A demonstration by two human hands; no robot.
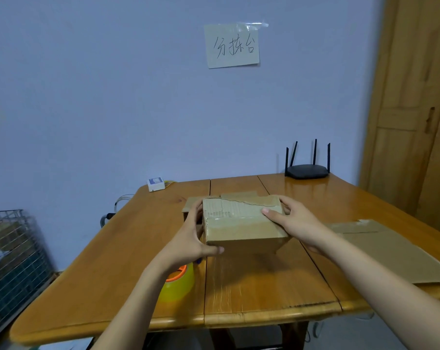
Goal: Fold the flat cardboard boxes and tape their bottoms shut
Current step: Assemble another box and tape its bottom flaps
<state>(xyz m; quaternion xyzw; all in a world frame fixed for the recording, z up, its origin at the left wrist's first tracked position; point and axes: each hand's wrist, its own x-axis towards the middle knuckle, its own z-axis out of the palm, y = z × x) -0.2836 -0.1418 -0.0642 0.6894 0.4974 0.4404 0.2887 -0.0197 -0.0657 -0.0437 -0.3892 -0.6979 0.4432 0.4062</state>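
Note:
A folded brown cardboard box (241,223) is held a little above the wooden table (251,286), its taped side facing up. My left hand (191,238) grips its left side, thumb along the near edge. My right hand (294,223) grips its right side, thumb lying on the top face. Clear tape crosses the top of the box. A flat cardboard sheet (395,251) lies on the table's right part. A yellow tape roll with an orange core (177,284) stands on the table under my left forearm, partly hidden.
Another cardboard piece (188,205) lies behind the box. A black router (307,170) and a small white device (155,184) stand at the table's far edge. A wire basket (12,251) stands on the left, a wooden wardrobe (416,97) on the right.

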